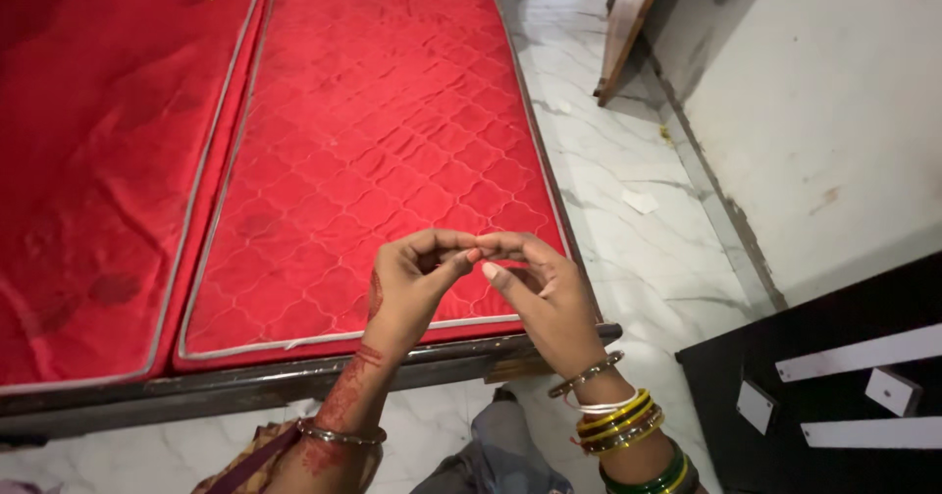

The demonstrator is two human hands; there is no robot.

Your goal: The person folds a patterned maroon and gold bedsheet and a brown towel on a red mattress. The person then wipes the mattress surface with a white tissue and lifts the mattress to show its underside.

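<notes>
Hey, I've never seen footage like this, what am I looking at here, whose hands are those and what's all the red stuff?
There is one picture, taken by a camera worn on a person's head and looking down, so the two hands are that person's own. The left hand and the right hand meet at the fingertips in front of the body. Whether something tiny is pinched between them is too small to tell. Both wrists wear bangles; the yellow and green bangles sit on the right forearm.

The red stuff is two quilted mattresses: the nearer mattress and a second mattress to its left, lying side by side on a dark bed frame. To the right is a white marble floor, and at lower right a dark board with white strips on it.
</notes>
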